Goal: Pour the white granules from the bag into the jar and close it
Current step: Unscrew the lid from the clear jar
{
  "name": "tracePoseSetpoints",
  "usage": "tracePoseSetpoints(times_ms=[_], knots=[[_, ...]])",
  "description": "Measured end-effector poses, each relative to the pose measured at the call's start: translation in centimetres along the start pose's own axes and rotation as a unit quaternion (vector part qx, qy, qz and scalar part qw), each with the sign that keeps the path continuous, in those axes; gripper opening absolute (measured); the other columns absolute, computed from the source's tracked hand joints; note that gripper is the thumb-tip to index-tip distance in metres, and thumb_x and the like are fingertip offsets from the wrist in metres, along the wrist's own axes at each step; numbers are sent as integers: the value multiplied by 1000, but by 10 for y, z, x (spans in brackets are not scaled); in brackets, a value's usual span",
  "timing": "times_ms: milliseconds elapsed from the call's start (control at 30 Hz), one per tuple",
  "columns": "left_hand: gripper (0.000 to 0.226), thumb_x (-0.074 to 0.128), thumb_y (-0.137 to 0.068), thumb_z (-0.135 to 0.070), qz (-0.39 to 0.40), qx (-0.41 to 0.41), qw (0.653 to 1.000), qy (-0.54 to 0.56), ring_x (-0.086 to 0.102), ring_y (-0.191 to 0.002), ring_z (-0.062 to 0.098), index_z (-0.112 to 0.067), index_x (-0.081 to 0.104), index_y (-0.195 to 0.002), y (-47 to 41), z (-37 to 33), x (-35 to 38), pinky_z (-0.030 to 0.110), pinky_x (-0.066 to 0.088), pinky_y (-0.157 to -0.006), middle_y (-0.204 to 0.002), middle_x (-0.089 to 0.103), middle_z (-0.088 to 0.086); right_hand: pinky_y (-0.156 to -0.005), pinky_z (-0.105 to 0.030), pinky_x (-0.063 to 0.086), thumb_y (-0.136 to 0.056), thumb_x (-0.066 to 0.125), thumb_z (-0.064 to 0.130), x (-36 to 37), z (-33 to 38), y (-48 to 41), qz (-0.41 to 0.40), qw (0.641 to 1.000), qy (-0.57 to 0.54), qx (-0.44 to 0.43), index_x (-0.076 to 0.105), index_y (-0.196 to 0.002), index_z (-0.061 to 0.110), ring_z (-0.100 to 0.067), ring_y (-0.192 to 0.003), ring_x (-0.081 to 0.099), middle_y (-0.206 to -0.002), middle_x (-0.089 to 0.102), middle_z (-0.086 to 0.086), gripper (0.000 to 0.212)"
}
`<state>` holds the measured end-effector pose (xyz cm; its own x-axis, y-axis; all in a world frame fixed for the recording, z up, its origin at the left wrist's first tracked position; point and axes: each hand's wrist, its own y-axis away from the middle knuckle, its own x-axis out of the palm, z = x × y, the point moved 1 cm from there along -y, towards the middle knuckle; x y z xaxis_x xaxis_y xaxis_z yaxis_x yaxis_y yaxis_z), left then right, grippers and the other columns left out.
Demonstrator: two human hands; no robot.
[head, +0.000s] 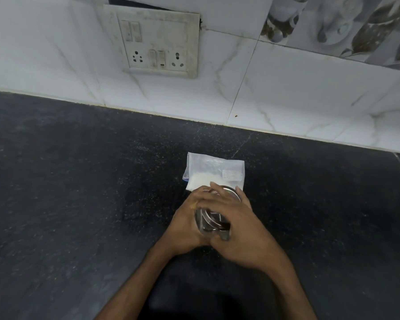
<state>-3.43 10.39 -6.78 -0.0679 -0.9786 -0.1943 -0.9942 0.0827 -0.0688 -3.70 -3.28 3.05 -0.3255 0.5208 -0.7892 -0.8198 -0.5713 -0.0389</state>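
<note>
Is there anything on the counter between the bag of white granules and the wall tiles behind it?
No. In the head view, the dark counter between the bag and the wall tiles is bare, apart from faint pale specks.

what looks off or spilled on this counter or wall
Pale specks are scattered over the dark counter around the bag and jar, possibly spilled granules or the stone's own fleck. The switch plate on the wall sits crooked and grimy. Both hands grip the jar; nothing else stands out.
</note>
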Motion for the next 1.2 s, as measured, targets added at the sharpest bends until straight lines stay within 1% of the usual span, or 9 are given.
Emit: tracePoseSetpoints(times_ms=[167, 300, 400, 533, 700, 833, 967, 1067, 1200], knots=[[90, 92, -61, -12, -5, -1, 1000, 2, 58, -124, 22, -26, 45, -137, 1, -1, 0, 49, 48, -103, -133, 59, -2, -124, -44, 12, -78, 61, 48, 4, 1, -2, -134, 987, 74, 48, 54, -131, 35, 7, -133, 40, -137, 54, 20, 56], [91, 94, -59, -17, -5, 3, 1000, -1, 58, -124, 23, -22, 46, -136, 1, 1, 0, 49, 48, -103, -132, 59, 1, -125, -39, 2, -74, 69, 26, -2, -2, -3, -35, 999, 9, 6, 56, -129, 38, 18, -138, 27, -132, 48, 35, 58], [95, 93, -58, -6, 1, 2, 1000, 4, 58, -124, 21, -28, 44, -136, 1, 1, 0, 47, 49, -103, -132, 59, -2, -123, -43, 14, -76, 64, 49, -3, -3, -2, -125, 988, 87, 28, 55, -132, 33, 4, -135, 42, -138, 55, 18, 59], [94, 95, -56, -16, -4, 0, 1000, 5, 59, -124, 18, -25, 44, -135, 1, 0, 0, 47, 48, -104, -132, 60, -3, -125, -45, 1, -73, 68, 27, -4, -5, 0, -21, 999, 25, 17, 51, -137, 35, 7, -145, 21, -146, 48, 20, 67], [93, 94, -56, -3, -1, 1, 1000, 15, 60, -121, 17, -28, 47, -132, 2, -2, 0, 45, 51, -100, -128, 62, -5, -123, -45, 14, -74, 54, 61, -5, -5, 2, -118, 988, 84, 55, 52, -136, 34, 2, -135, 40, -141, 52, 18, 67], [98, 95, -55, -6, 7, -1, 1000, 24, 58, -125, 19, -21, 44, -137, 1, 0, 1, 41, 48, -105, -133, 60, 0, -124, -39, -4, -71, 56, 46, -7, -5, 1, -34, 999, 37, 16, 46, -141, 38, 7, -147, 16, -150, 43, 22, 71], [93, 92, -56, 3, 6, -3, 999, 35, 61, -120, 12, -25, 47, -132, 2, -3, 2, 26, 50, -97, -128, 63, -7, -124, -45, 12, -73, 61, 50, -4, -5, 1, -111, 991, 61, 38, 51, -136, 35, 7, -136, 34, -138, 53, 20, 65], [93, 94, -57, -6, 8, 3, 1000, 30, 60, -122, 14, -27, 45, -134, 2, -3, 2, 28, 49, -101, -130, 62, -3, -124, -46, 0, -71, 62, 33, -2, -6, 1, -38, 999, 21, 10, 49, -138, 35, 7, -145, 20, -144, 50, 20, 68], [92, 91, -59, -1, 0, 9, 1000, 29, 59, -122, 16, -33, 46, -132, 2, -4, 2, 30, 49, -99, -130, 61, -6, -123, -43, 7, -77, 60, 51, 2, -3, 2, -135, 986, 90, 32, 51, -136, 34, 1, -140, 36, -142, 51, 18, 62]])
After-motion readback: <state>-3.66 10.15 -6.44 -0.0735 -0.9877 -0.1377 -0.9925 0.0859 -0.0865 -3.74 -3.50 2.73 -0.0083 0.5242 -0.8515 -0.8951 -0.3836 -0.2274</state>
